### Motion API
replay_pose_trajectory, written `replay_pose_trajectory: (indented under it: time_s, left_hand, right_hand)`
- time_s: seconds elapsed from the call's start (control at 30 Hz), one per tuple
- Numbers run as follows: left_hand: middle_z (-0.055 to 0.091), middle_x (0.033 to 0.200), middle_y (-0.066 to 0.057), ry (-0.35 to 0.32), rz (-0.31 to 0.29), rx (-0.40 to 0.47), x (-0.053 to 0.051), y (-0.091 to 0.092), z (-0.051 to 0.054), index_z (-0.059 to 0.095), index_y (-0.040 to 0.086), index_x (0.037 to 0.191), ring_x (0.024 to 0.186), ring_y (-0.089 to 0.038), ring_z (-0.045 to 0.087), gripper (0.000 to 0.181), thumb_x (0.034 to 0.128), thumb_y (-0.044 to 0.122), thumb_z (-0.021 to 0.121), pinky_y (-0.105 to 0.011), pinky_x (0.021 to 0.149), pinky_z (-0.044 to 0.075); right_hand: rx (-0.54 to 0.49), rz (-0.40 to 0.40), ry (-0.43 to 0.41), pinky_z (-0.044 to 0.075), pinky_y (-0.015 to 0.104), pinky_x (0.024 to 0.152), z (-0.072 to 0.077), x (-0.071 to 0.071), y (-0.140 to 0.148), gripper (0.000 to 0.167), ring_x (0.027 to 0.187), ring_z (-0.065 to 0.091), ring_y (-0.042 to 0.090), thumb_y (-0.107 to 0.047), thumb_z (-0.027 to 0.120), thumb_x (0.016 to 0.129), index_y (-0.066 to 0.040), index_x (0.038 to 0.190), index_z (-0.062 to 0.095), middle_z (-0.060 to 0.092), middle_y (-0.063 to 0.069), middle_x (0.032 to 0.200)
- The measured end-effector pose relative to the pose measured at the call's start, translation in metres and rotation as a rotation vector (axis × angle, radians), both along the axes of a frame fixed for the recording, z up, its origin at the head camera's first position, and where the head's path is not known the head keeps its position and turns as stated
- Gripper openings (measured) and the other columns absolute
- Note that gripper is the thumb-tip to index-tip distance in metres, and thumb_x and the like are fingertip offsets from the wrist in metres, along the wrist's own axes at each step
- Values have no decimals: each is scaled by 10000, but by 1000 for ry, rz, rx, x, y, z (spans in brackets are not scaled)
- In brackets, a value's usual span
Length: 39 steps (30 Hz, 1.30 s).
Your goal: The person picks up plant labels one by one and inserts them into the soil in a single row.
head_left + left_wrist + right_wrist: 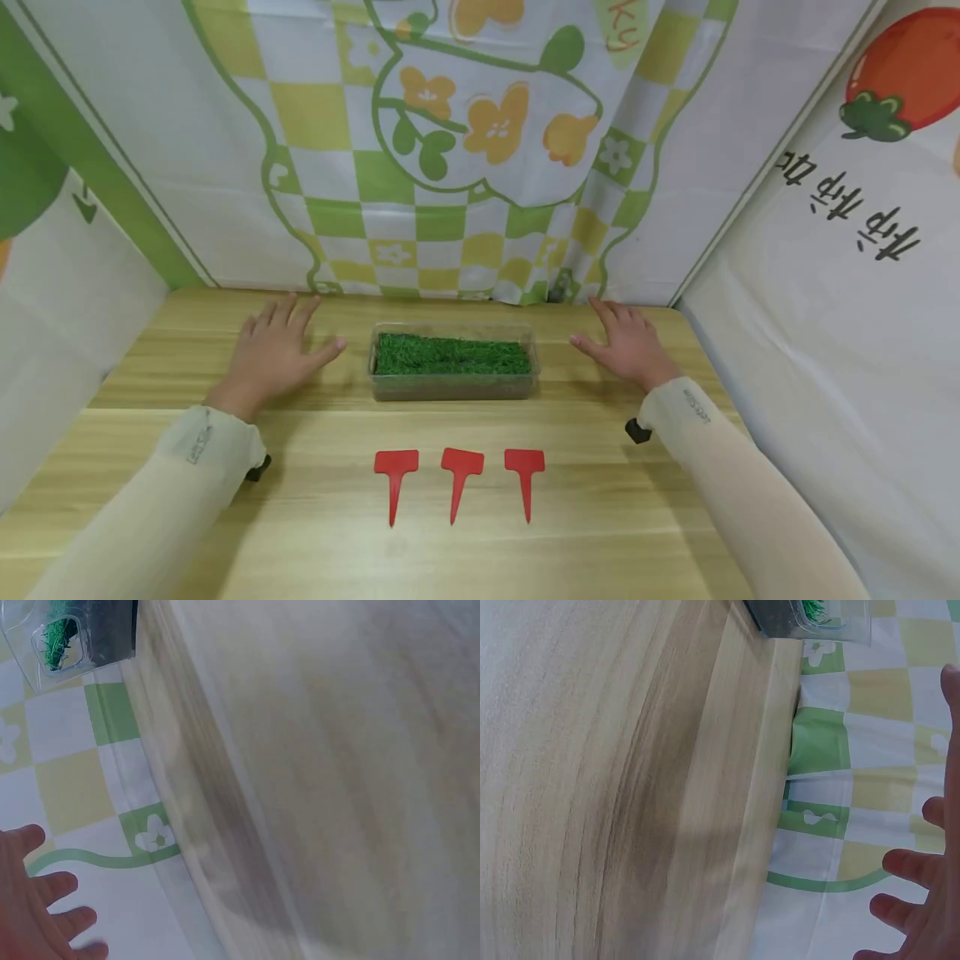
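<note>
A clear plastic box (453,387) stands toward the back of the table, with a strip of green artificial grass (450,356) inside it. My left hand (276,354) is to the left of the box, fingers spread and holding nothing. On the other side, my right hand (626,343) is also spread, apart from the box. Three red T-shaped plant labels (395,462) lie in a row in front of the box, their pointed ends toward me. One end of the box (109,634) shows at the top of the left wrist view.
The wooden table (315,517) ends at the back against a checked green and yellow curtain (427,221). White printed cloth (825,333) hangs at the right, and more cloth hangs at the left. Black straps (637,431) circle both wrists.
</note>
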<state>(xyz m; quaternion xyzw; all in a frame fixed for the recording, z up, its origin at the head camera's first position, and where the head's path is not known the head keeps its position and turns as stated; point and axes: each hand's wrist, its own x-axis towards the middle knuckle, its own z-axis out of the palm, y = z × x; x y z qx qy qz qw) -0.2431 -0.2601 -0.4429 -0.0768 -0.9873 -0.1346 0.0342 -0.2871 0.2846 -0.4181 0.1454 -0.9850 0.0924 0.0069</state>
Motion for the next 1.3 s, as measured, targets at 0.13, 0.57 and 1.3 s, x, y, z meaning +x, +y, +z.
replay_pose_trajectory:
  time_s: [0.13,0.57,1.3]
  left_hand:
    - [164,1620,-310,-9,-14,44,5,2,-3,145,121,1621,1417,-579,238,978,928,776,367,-736,1099,242]
    - [266,1622,-223,48,-94,253,14,12,-4,219,139,1610,1469,-478,250,790,1007,593,456,-672,1156,204]
    - [312,1591,-231,98,-148,430,25,35,8,220,165,1611,1409,-455,359,659,1057,435,456,-702,1083,298]
  right_hand:
    - [-17,30,24,282,708,1096,-4,4,1,941,1436,295,481,-768,391,930,-166,1621,175,322,206,1592]
    - [-153,111,99,288,621,1148,-9,10,-5,801,1429,353,424,-632,457,991,-139,1594,270,386,208,1558]
    - [-304,224,192,384,562,1093,-20,19,-28,629,1285,514,372,-450,504,1035,-82,1533,394,584,195,1351]
